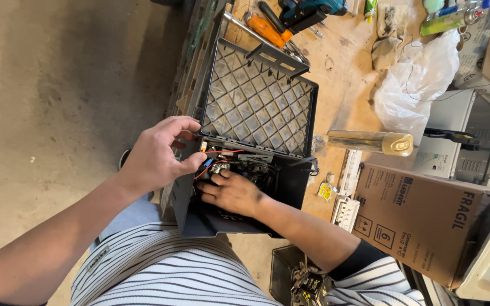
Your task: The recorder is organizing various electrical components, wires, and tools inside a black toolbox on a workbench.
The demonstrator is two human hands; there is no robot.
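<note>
Black case [256, 107] (lid up) hemmed by bottle [370, 141], cardboard box [421, 218].

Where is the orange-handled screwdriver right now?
In the head view, the orange-handled screwdriver lies at the top centre on the wooden workbench, just above the open black box's raised lid and left of a teal power tool.

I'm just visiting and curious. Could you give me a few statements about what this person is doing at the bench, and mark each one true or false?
1. The right hand reaches inside the dark box among wires. True.
2. The box's ribbed lid is closed. False: it stands open.
3. The left hand holds a hammer. False: it pinches a blue-tipped wire.
4. An orange-handled screwdriver lies on the wooden bench. True.
</note>
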